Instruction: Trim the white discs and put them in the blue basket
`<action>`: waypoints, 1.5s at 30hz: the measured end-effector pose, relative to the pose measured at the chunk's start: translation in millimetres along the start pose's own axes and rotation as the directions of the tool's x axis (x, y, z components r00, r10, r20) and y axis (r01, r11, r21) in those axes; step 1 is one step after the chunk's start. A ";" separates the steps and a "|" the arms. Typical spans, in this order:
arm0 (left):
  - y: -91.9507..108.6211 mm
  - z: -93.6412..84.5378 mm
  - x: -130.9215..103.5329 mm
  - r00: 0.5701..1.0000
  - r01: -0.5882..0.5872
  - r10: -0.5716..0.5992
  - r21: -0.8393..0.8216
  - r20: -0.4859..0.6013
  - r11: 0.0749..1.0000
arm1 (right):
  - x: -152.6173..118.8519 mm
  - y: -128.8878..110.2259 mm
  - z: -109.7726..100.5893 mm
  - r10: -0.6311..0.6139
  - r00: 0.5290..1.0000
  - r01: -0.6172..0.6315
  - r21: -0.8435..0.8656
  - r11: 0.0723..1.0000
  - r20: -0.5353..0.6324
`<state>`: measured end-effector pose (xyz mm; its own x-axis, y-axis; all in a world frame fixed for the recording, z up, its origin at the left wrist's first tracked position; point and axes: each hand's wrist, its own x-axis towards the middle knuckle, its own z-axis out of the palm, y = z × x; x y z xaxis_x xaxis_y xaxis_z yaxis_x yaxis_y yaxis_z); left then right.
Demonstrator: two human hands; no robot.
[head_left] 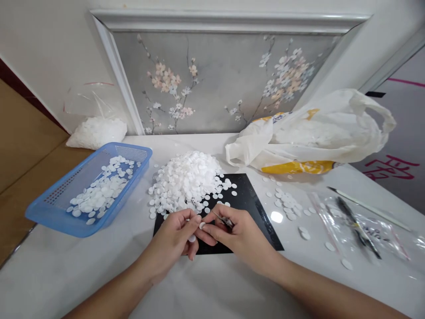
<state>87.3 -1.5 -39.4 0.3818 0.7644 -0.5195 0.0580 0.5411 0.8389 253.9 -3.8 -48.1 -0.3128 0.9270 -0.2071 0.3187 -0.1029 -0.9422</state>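
Observation:
My left hand (181, 230) and my right hand (241, 232) meet over a black mat (247, 199). Pinched at the fingertips between them is a small white disc (202, 225). A second white disc (191, 238) sits lower among the fingers of my left hand. Inside my curled right fingers lies a small metal tool (226, 221), slim and pointed, perhaps tweezers or small scissors; most of it is hidden. Just beyond the hands rises a heap of white discs (187, 177), partly spilling onto the mat.
On the left stands a blue plastic basket (133, 186) with discs inside, and behind it a clear bag of white pieces (98, 133). A white plastic bag (308, 137) lies back right. Loose discs (287, 201), a black-handled tool (357, 226) and a white stick (368, 208) lie rightward.

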 end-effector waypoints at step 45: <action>52.3 -117.3 -41.6 0.647 0.325 0.668 0.925 -0.369 0.196 | 29.1 10.1 -5.3 -0.237 0.969 0.237 -0.550 0.801 0.073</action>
<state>-33.7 36.0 7.1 -0.0546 0.9849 0.1643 0.9889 0.0305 0.1455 252.7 24.0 -62.3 -0.4441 0.8960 0.0034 0.6731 0.3361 -0.6587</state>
